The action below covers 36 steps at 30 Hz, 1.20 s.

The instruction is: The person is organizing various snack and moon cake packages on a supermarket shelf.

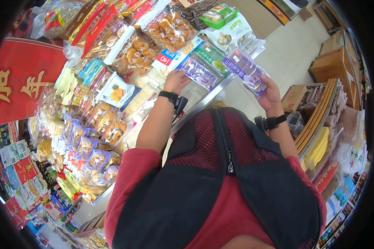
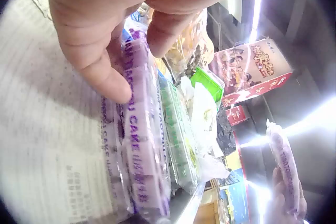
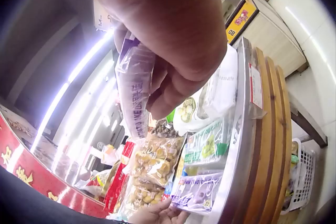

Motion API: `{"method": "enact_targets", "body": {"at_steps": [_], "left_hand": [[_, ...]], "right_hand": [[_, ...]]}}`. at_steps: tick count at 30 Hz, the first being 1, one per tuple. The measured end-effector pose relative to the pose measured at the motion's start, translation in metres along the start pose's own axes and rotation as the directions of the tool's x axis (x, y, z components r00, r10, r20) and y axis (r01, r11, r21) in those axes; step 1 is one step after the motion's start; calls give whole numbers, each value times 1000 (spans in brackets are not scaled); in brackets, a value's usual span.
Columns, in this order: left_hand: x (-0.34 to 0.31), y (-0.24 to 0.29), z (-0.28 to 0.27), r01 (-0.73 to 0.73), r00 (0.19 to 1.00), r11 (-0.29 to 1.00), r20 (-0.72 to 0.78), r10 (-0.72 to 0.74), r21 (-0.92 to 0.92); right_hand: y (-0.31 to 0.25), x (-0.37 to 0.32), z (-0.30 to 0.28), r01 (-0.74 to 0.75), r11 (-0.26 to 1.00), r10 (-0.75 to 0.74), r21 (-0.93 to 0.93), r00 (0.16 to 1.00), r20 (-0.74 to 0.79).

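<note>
Two purple packets showed. The left hand (image 1: 176, 81) pinched the near end of the first purple clear-plastic cake packet (image 1: 199, 74), which lay on the steel-edged display shelf (image 1: 205, 101) beside one green plastic packet (image 1: 212, 56). The right hand (image 1: 270, 93) gripped the second purple packet (image 1: 247, 70) in the air off the shelf's edge, its long axis slanting from upper left to lower right.

Display shelf (image 1: 207, 99) with metal edge: bags of pastries (image 1: 135, 52), a green packet (image 1: 210, 58) and a purple packet (image 1: 199, 74) are laid side by side.
</note>
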<state>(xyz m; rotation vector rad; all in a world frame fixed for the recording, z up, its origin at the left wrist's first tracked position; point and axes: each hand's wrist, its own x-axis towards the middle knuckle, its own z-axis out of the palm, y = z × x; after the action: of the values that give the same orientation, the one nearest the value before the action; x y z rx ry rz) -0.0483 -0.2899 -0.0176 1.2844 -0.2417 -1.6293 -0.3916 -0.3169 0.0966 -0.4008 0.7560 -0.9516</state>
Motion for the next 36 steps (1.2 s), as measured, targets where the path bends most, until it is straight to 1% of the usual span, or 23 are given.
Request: {"method": "enact_targets", "body": {"at_steps": [1, 3, 4, 5, 8, 9, 11, 12, 14, 15, 17, 21, 23, 25, 28, 29, 30, 31, 33, 34, 35, 36], "left_hand": [[5, -4, 3, 1, 1000, 1000, 2, -1, 0], [13, -12, 8, -73, 997, 997, -1, 73, 11], [15, -16, 8, -83, 997, 995, 5, 83, 63], [16, -21, 10, -83, 997, 994, 9, 83, 65], [0, -25, 23, 26, 998, 999, 64, -27, 20], [3, -30, 25, 28, 998, 999, 63, -29, 20], [9, -36, 26, 28, 998, 995, 58, -33, 92], [9, -34, 28, 27, 998, 995, 58, -33, 92], [7, -29, 27, 79, 990, 991, 106, -91, 110], [4, -25, 28, 78, 991, 991, 102, -89, 109], [-2, -16, 32, 142, 981, 975, 109, -163, 173], [-16, -17, 42, 162, 978, 976, 111, -178, 145], [-16, -23, 47, 183, 973, 980, 128, -192, 79], [-16, -25, 48, 171, 977, 984, 123, -175, 48], [-20, -21, 44, 197, 971, 980, 136, -199, 30], [-23, -17, 42, 154, 984, 960, 49, -169, 233], [-29, -10, 44, 122, 992, 895, -29, -121, 430], [-36, -6, 45, 122, 992, 894, -29, -122, 430], [-53, -2, 47, -87, 996, 919, 3, 93, 384], [-60, 1, 50, -72, 996, 960, 62, 57, 270], [-67, 5, 53, -72, 997, 960, 59, 59, 269], [-74, 11, 57, 14, 982, 989, 185, -42, 150]], "right_hand": [[0, 0, 0, -3, 1000, 3, 7, 1000, -5], [0, 1, -2, -2, 1000, 2, 13, 1000, -12], [0, 2, -7, -1, 1000, 2, 22, 1000, -16], [0, 2, -10, 0, 1000, 0, 31, 1000, -20], [-1, 1, -7, -4, 1000, 4, 15, 1000, -11], [-1, 1, -6, -5, 1000, 6, 17, 1000, -12], [-1, 2, -5, 3, 1000, -3, 5, 999, -36], [0, 4, -9, 2, 1000, -2, 4, 999, -35], [2, 8, -17, -18, 1000, 18, -10, 1000, -25], [4, 9, -14, -22, 1000, 22, -10, 1000, -21], [5, 10, -7, -31, 999, 31, -13, 999, -10], [10, 13, -1, -50, 999, 50, -6, 999, 18], [13, 14, 2, -66, 998, 67, -13, 997, 48], [16, 14, 7, -68, 997, 69, -26, 997, 41], [19, 14, 14, -78, 996, 79, -34, 996, 33], [20, 15, 15, -86, 996, 87, -30, 996, 35], [21, 16, 16, -86, 996, 87, -30, 996, 36], [23, 16, 17, -94, 995, 96, -41, 995, 28], [28, 17, 19, -107, 993, 108, -50, 994, 19], [30, 19, 21, -115, 991, 120, -70, 991, 64], [33, 21, 25, -122, 988, 132, -91, 985, 112], [36, 23, 30, -124, 988, 134, -91, 984, 116]]}}
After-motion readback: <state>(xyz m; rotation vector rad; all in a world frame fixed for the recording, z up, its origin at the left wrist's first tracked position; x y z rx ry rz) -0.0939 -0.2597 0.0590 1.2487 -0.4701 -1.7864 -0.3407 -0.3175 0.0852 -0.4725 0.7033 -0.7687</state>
